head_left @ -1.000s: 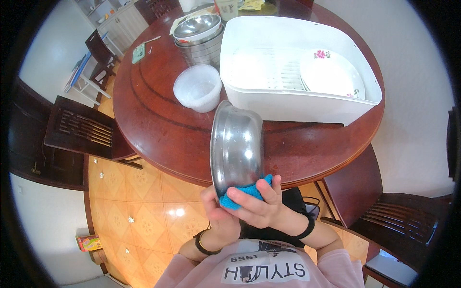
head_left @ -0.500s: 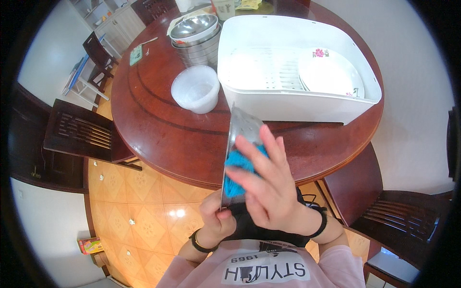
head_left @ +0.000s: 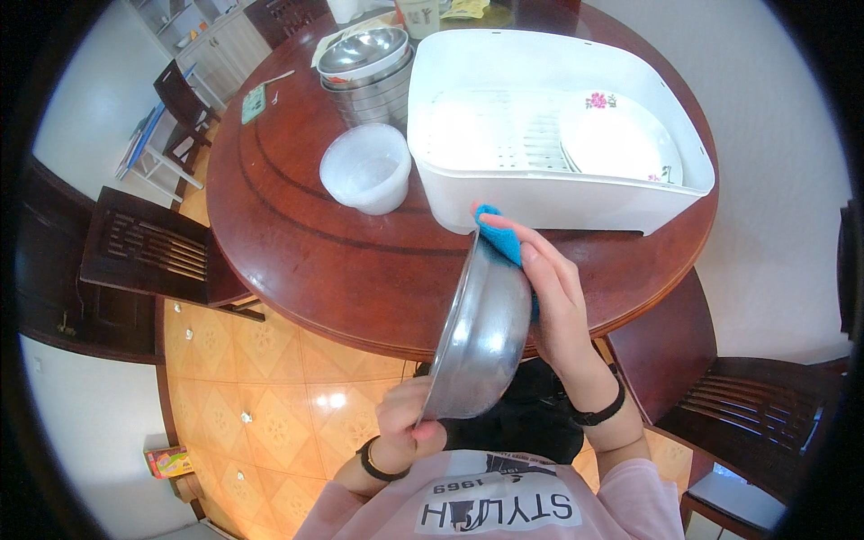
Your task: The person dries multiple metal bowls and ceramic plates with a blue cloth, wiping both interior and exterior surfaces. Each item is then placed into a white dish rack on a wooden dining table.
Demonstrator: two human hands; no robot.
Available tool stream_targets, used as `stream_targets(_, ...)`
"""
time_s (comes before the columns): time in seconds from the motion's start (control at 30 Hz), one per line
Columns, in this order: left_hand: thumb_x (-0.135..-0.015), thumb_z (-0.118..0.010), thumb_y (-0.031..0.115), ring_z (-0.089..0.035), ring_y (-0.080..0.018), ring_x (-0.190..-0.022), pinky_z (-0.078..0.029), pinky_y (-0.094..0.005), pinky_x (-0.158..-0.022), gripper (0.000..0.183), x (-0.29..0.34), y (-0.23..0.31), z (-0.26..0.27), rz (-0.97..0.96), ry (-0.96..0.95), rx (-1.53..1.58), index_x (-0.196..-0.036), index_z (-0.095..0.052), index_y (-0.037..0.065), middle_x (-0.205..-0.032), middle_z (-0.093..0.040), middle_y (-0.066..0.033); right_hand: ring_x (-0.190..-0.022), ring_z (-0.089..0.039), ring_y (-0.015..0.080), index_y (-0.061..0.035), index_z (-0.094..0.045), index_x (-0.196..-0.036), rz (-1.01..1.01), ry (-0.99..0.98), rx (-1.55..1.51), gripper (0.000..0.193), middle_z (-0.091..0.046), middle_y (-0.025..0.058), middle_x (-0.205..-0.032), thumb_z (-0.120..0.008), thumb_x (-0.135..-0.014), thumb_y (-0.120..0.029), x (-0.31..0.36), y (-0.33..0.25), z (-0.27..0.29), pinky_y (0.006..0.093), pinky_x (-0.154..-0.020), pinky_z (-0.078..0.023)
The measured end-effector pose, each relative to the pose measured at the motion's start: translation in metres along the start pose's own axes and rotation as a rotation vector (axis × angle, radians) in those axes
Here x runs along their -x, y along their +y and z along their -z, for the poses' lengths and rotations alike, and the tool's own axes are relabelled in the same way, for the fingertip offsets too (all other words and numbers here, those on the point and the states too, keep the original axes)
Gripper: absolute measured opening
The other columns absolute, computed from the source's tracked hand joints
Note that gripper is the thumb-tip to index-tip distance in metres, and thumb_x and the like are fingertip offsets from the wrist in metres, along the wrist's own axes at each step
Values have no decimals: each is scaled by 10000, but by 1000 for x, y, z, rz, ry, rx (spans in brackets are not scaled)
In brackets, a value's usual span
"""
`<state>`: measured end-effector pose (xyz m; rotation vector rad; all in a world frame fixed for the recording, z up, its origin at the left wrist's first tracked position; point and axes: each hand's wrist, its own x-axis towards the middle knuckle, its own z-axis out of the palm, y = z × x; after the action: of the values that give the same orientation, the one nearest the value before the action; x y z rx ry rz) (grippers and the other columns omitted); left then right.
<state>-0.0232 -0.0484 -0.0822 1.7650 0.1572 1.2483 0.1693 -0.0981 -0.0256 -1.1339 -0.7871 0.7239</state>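
A shiny steel bowl is tipped on its side in front of my body, off the table's near edge. My left hand pinches its lower rim, thumb outside. A blue cloth lies folded over the bowl's upper rim, held by my right hand. The right fingers press the cloth to the rim, and part of the cloth shows behind the palm against the bowl's outer side. The bowl's inside faces left and is mostly hidden from view.
On the round wooden table stand a white dish rack with floral plates, a translucent plastic tub, and a stack of steel bowls. Dark wooden chairs flank the table.
The bowl has turned so more of its outer side shows. My right hand has moved up and right with the cloth, from the bowl's side to its upper rim. My left hand stays at the lower rim.
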Motion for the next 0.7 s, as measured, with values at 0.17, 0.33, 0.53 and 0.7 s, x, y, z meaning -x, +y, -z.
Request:
stream_targets(0.17,-965,-531,281,-658,-345,-719,-531,-397,-670,408,-8,5,-5,-139,-69,29,-739,-572,-56,-729,-622,-176,-1248,-464,216,-26,-446,-1369,-239,25,-478,456,-484,130,-1371,-372,-1005,-290,6,18,-4,316,-1002,-416)
stream_targets(0.33,-934,-562,207,-668,-351,-793,-537,-413,-697,306,-16,0,-5,-237,-252,82,-762,-582,-46,-790,-650,-188,-1374,-336,251,-15,-279,-1453,-399,15,-876,568,-355,159,-1468,-419,-994,-319,18,38,-4,352,-1104,-356)
stream_targets(0.53,-828,-618,141,-682,-294,-807,-543,-360,-702,177,-45,8,-11,-179,-491,24,-880,-691,-11,-899,-703,-155,-1340,-386,282,15,-311,-1422,-536,-65,-1107,512,-373,194,-1449,-382,-1010,-280,28,38,-11,381,-1088,-383)
stream_targets(0.7,-736,-675,141,-675,-195,-798,-513,-302,-706,190,-46,5,-20,-144,-487,-52,-883,-729,33,-898,-713,-93,-1377,-314,311,-7,-260,-1446,-596,-207,-1032,650,-331,226,-1457,-396,-976,-436,39,24,-6,386,-1116,-339)
